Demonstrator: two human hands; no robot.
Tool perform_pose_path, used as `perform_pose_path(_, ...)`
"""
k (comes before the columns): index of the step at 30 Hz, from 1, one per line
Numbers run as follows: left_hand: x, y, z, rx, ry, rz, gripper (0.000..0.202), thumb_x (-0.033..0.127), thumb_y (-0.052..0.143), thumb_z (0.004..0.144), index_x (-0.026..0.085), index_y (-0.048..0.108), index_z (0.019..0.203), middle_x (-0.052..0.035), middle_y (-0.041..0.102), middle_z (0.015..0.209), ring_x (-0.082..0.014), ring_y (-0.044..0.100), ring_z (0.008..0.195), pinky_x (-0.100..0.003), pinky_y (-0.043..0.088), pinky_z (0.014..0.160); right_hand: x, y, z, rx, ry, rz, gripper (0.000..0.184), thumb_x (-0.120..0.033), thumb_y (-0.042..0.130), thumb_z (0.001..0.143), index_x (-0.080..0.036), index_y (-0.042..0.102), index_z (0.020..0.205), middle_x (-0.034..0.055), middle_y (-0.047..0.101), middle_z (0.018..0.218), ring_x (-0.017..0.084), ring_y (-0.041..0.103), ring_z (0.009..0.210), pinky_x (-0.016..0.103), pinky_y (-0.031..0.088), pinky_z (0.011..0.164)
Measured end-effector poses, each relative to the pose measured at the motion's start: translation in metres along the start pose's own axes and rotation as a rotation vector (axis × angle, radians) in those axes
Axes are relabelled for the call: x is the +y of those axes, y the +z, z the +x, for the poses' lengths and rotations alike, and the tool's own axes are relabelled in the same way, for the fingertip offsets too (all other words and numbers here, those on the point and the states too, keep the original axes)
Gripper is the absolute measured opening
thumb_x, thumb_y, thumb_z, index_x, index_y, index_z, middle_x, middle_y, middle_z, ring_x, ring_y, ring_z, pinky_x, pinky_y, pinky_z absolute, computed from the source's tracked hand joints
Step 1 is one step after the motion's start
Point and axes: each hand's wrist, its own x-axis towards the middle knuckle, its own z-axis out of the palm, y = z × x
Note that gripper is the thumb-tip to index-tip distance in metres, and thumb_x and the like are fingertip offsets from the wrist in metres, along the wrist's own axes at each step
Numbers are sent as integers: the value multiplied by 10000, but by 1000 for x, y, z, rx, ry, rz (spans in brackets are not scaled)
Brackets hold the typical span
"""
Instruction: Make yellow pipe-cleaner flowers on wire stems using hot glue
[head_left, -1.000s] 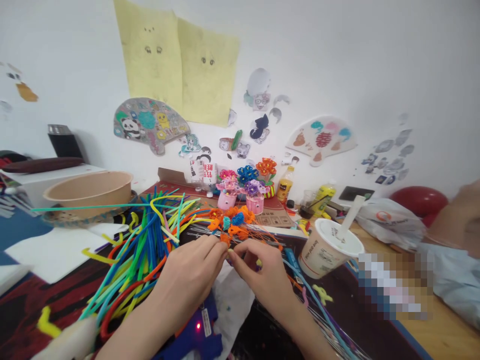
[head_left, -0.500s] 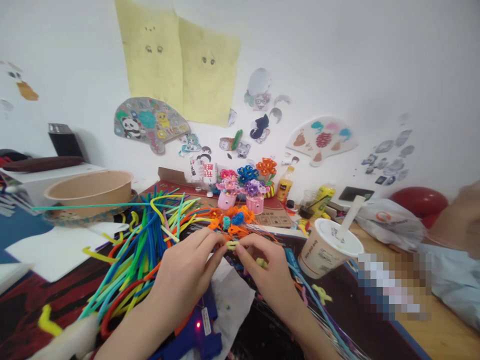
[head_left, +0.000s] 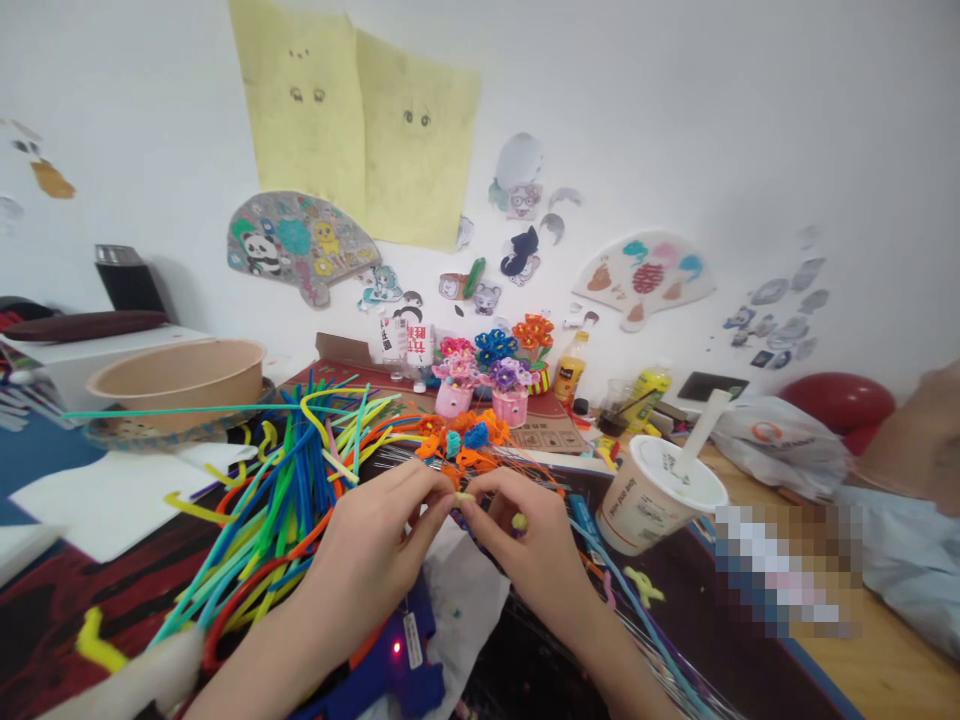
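Observation:
Between the fingertips of both hands is a short pale yellow pipe cleaner [head_left: 464,497], mostly hidden by the fingers. My left hand [head_left: 390,525] pinches its left end, and my right hand [head_left: 517,520] pinches the right end, thumbs and forefingers almost meeting. A bit of yellow fuzzy material [head_left: 519,522] shows by the right hand's curled fingers. Just beyond the hands lie orange pipe-cleaner flowers [head_left: 491,428] with a blue one [head_left: 475,436] among them. Below the left wrist rests a blue glue gun [head_left: 405,660] with a red light on, beside white paper [head_left: 472,590].
A heap of coloured pipe cleaners [head_left: 285,500] spreads on the left. To the right stands a paper cup [head_left: 652,500] with a straw, near a loose yellow-green twisted piece [head_left: 643,585]. Small pots of pipe-cleaner flowers [head_left: 510,405] stand at the back. A beige basin [head_left: 180,375] sits far left.
My fingertips have drawn closer together, and the pale yellow piece, a visible loop before, now shows only as a small bit between them. Other things stay in place.

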Motion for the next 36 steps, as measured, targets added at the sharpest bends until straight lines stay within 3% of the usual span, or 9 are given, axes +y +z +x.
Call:
perform_pose_path(13,3,0,1,62,35,-42,82,179,549,937,232,609,920,45,638,789,-87,546,601,-177,398,548,-2,-2,-1,-6,-28,52,172,-279,602,911,-169,669,796,3,629,721,113,497,566,219,383,530)
perform_pose_path(26,7,-4,2,86,78,-85,89,155,570,916,217,621,877,47,662,766,-81,583,620,-161,445,590,0,-3,-2,-40,63,236,130,-272,621,878,-176,655,796,-26,580,659,109,502,545,228,408,526)
perform_pose_path(36,5,-1,2,31,50,-124,60,187,563,928,232,603,923,44,653,785,-93,567,615,-187,417,555,-1,-5,-1,-24,125,322,148,-307,646,852,-183,660,775,-26,597,630,104,526,499,218,432,490)
